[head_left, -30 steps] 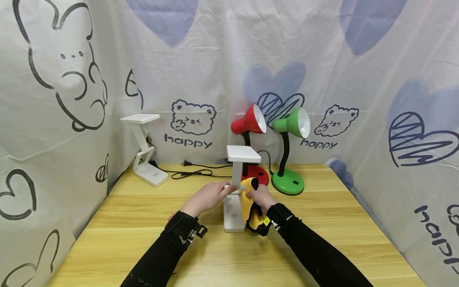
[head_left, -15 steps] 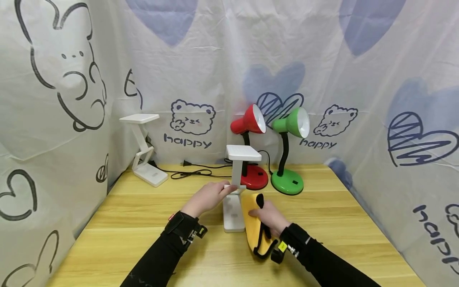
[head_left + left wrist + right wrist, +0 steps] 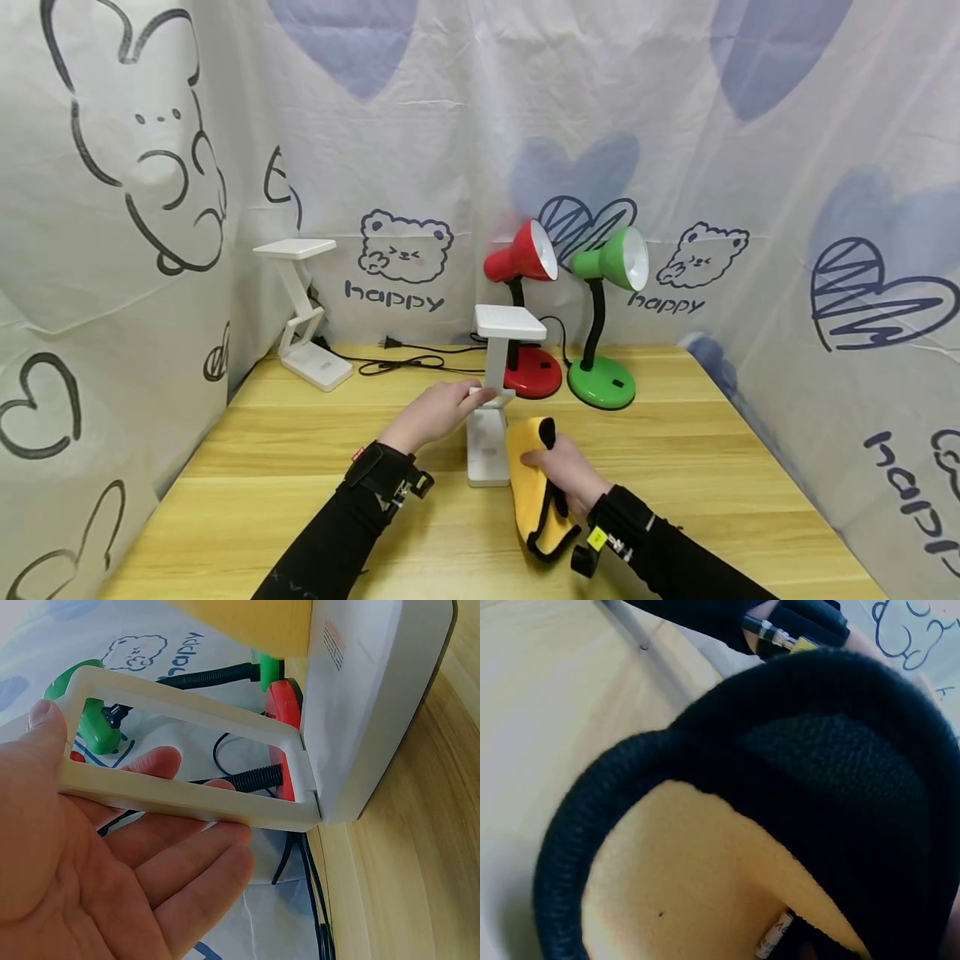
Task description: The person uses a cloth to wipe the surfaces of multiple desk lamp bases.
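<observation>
A white folding desk lamp [image 3: 487, 454] stands mid-table, its flat head level above the base. My left hand [image 3: 433, 414] grips the lamp's arm near its middle joint. In the left wrist view, the thumb and fingers of my left hand [image 3: 161, 877] hold the open rectangular frame of the lamp's arm [image 3: 202, 804]. My right hand [image 3: 567, 468] pinches a folded yellow cloth with black edging [image 3: 529, 492], close beside the right side of the lamp base. The cloth [image 3: 679, 855] fills most of the right wrist view and hides the right fingers.
Behind the lamp stand a red desk lamp [image 3: 534, 372] and a green desk lamp [image 3: 602, 382]. A second white folding lamp [image 3: 317, 364] is at the back left. Black cords [image 3: 405, 363] lie along the back of the wooden table [image 3: 697, 500]. Printed curtains surround it.
My right hand has drawn the yellow cloth from beside the lamp's joint toward the front of the table and slightly right. The left hand keeps its hold on the lamp arm.
</observation>
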Motion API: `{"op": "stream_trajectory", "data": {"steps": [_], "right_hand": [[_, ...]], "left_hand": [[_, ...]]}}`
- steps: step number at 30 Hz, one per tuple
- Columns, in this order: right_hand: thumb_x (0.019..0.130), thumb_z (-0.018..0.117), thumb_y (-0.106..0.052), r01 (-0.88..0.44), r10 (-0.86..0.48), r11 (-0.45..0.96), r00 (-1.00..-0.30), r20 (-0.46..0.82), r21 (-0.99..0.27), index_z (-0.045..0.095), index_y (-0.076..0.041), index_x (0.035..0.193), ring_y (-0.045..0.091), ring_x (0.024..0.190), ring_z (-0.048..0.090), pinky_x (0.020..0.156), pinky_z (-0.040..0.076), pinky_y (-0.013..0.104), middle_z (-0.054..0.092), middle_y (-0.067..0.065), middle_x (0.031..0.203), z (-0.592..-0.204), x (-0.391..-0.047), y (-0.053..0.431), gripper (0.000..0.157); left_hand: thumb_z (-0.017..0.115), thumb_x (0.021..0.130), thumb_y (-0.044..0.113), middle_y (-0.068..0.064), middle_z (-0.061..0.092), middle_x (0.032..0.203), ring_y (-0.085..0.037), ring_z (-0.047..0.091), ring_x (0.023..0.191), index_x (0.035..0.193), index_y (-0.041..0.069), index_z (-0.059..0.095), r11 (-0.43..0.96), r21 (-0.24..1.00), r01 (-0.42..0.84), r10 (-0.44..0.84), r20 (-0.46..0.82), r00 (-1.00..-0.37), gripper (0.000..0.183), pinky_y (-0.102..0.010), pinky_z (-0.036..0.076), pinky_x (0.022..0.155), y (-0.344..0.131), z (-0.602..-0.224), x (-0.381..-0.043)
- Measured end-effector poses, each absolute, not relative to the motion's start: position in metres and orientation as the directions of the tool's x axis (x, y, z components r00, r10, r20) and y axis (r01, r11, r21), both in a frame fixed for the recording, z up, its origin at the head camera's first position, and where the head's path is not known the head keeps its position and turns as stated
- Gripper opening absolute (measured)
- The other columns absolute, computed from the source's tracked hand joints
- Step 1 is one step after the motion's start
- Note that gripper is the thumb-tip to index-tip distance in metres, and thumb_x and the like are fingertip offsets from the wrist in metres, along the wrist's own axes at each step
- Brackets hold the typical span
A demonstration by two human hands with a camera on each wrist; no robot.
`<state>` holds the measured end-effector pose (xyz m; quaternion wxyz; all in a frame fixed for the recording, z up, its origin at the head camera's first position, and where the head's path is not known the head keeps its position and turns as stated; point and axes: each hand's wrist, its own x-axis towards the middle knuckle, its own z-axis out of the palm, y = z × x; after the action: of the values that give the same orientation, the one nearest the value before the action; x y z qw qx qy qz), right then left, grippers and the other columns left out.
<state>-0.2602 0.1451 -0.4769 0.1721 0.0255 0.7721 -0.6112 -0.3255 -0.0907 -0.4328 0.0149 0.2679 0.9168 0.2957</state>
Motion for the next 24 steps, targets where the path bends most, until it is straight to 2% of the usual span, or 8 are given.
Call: {"op": "stream_trajectory", "data": {"steps": [4,8,11,14,19,24], "right_hand": [[0.087,0.064,-0.012,0.262,-0.095,0.247,-0.951,-0.293,-0.933,0.048,0.005,0.126,0.023,0.087,0.067,0.072,0.056,0.037,0.064,0.018,0.109,-0.48,-0.287,0.139,0.045],[0.086,0.065,-0.011,0.253,-0.004,0.26,-0.965,-0.264,-0.932,0.05,0.004,0.126,0.023,0.097,0.063,0.08,0.053,0.035,0.061,0.018,0.119,-0.481,-0.315,0.133,0.046],[0.085,0.065,-0.01,0.229,0.049,0.279,-0.973,-0.225,-0.932,0.054,0.006,0.12,0.024,0.098,0.061,0.081,0.051,0.034,0.06,0.017,0.118,-0.482,-0.334,0.129,0.04],[0.085,0.065,-0.009,0.21,0.076,0.295,-0.978,-0.197,-0.932,0.056,0.005,0.115,0.024,0.094,0.06,0.078,0.049,0.032,0.059,0.015,0.114,-0.484,-0.347,0.126,0.034],[0.085,0.064,-0.01,0.186,0.052,0.328,-0.982,-0.179,-0.926,0.058,0.003,0.113,0.024,0.095,0.057,0.079,0.048,0.032,0.059,0.014,0.114,-0.486,-0.352,0.126,0.031],[0.087,0.064,-0.012,0.201,-0.007,0.341,-0.976,-0.216,-0.918,0.057,0.001,0.12,0.023,0.097,0.06,0.08,0.051,0.033,0.061,0.014,0.117,-0.483,-0.337,0.13,0.036]], "left_hand": [[0.025,0.094,0.071,-0.003,0.069,0.1,-0.012,0.063,0.095,0.092,0.032,0.058,0.68,0.545,0.49,0.507,0.133,-0.852,0.052,-0.039,0.05,0.087,-0.091,-0.433,-0.326],[0.025,0.094,0.071,-0.004,0.067,0.09,-0.011,0.061,0.084,0.089,0.031,0.056,0.682,0.53,0.504,0.511,0.146,-0.847,0.052,-0.035,0.049,0.079,-0.091,-0.435,-0.328],[0.025,0.094,0.071,-0.003,0.064,0.082,-0.012,0.058,0.076,0.087,0.03,0.056,0.681,0.525,0.511,0.514,0.155,-0.844,0.051,-0.033,0.046,0.074,-0.091,-0.436,-0.329],[0.026,0.094,0.071,-0.003,0.063,0.082,-0.012,0.057,0.074,0.087,0.03,0.056,0.674,0.531,0.514,0.518,0.156,-0.841,0.051,-0.032,0.045,0.072,-0.091,-0.436,-0.329],[0.026,0.095,0.07,-0.005,0.064,0.083,-0.013,0.056,0.074,0.087,0.029,0.056,0.674,0.534,0.511,0.516,0.155,-0.843,0.052,-0.033,0.045,0.07,-0.091,-0.435,-0.328],[0.026,0.094,0.07,0.0,0.063,0.08,-0.012,0.057,0.075,0.087,0.03,0.056,0.688,0.52,0.507,0.507,0.157,-0.848,0.051,-0.032,0.045,0.071,-0.092,-0.436,-0.328]]}}
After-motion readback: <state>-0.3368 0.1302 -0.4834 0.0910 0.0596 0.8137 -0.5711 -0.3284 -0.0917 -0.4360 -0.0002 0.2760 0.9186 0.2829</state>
